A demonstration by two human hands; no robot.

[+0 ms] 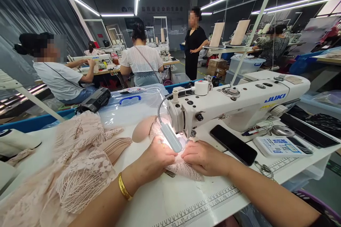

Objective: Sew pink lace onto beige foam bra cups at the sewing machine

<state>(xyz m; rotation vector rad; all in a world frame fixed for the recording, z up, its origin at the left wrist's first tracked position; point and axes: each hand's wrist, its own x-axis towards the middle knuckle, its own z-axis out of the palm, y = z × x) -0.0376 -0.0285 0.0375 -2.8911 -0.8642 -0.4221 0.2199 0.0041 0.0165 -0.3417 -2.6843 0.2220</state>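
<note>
Under the lit head of a white sewing machine (213, 108), a piece of pale pink lace fabric (185, 171) lies on the machine bed. My left hand (157, 154) is closed on its left side, fingers curled at the cloth, a ring and a gold bracelet showing. On the right side my right hand (204, 158) pinches the same lace, close to the needle area. A grey lamp (171, 137) on a bent neck hangs between my hands and hides part of the cloth. Behind my left hand a smooth beige bra cup (144, 128) shows beside the lace.
A heap of pink lace (82, 170) covers the table's left. Right of my hands lie a black phone (233, 144), a white-and-blue box (281, 146) and cords. A clear plastic lid (133, 101) is behind. A printed ruler (202, 207) runs along the front edge. Several people are beyond.
</note>
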